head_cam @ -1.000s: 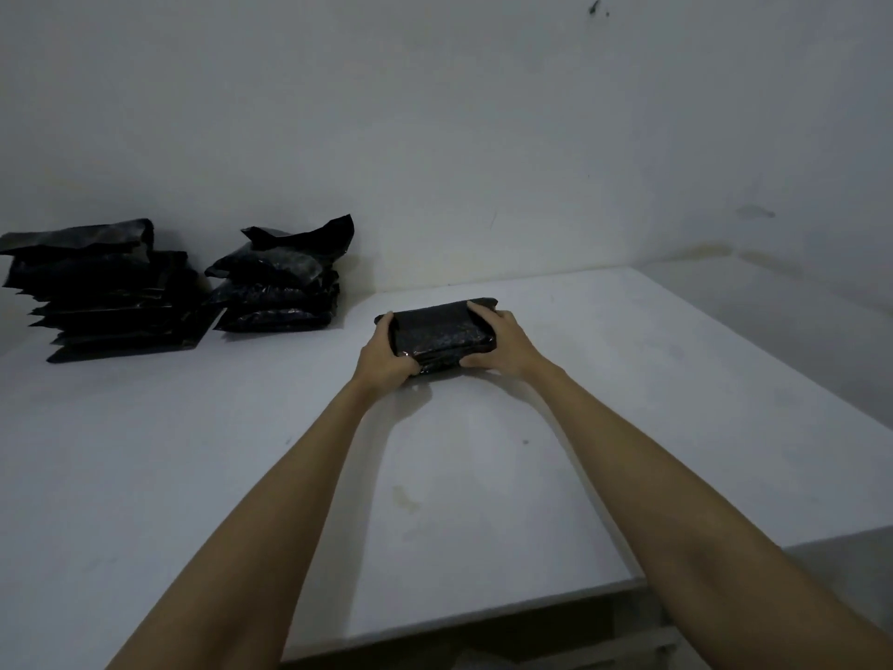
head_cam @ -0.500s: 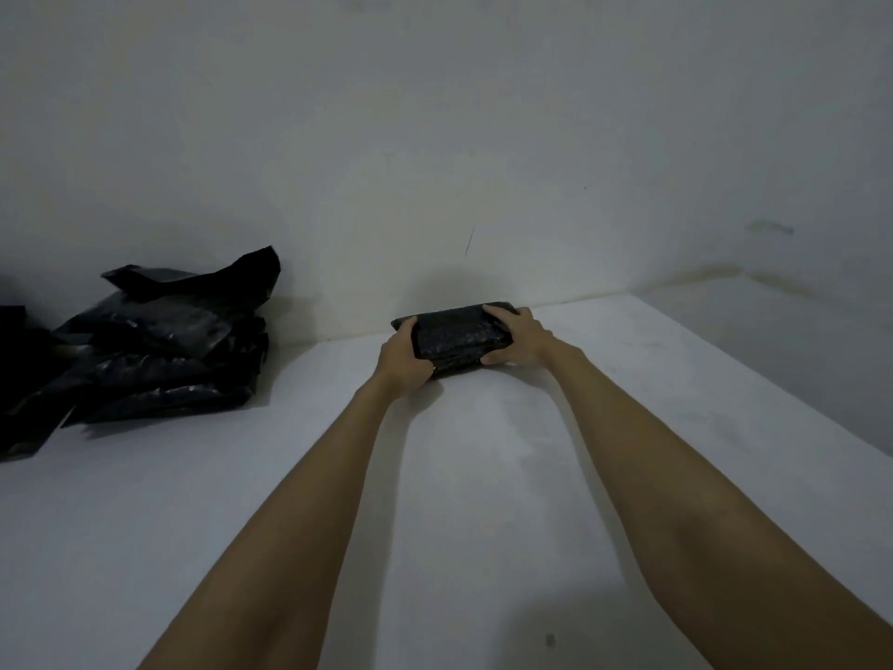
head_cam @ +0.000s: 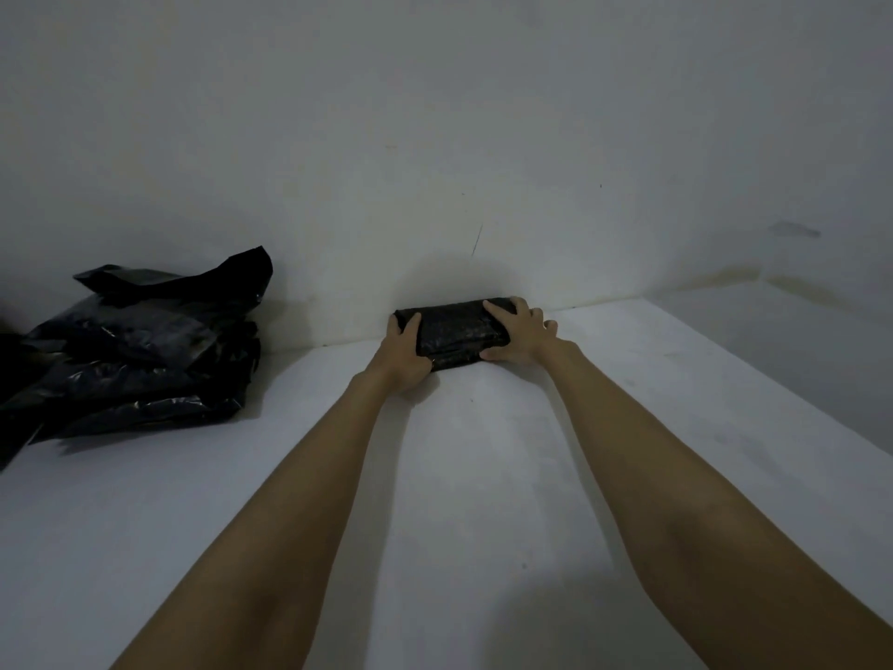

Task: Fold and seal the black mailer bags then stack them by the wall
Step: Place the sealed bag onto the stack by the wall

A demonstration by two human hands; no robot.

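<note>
Placement step, judged from the layout: folded black mailer bag [head_cam: 456, 331] lying flat on the white table [head_cam: 483, 476], far edge right up against the wall [head_cam: 435, 137] or just short of it, contact not clear in the dim light. Left hand [head_cam: 403, 357] wrapped round the near-left corner, thumb on top and fingers tucked out of sight along the side, so clearly gripping. Right hand [head_cam: 519, 333] on the right end, fingers spread over the top face and thumb against the near edge, pressing and holding rather than hanging loose. Well apart to the left, loose pile of black mailer bags [head_cam: 140, 350] also against the wall, top one crumpled with a flap sticking up. To finish well: keep the bundle level, push square to the wall so later bags can stack flush, press down on the fold once more to be sure of the seal, then lift both hands straight up and away without dragging the glossy film. Likely risk: slippery plastic sliding or the fold springing open on release. Brands, labels, writing: none legible anywhere; mailer surface only shiny, speckled black, wall bare apart from a few faint marks and scratches
</note>
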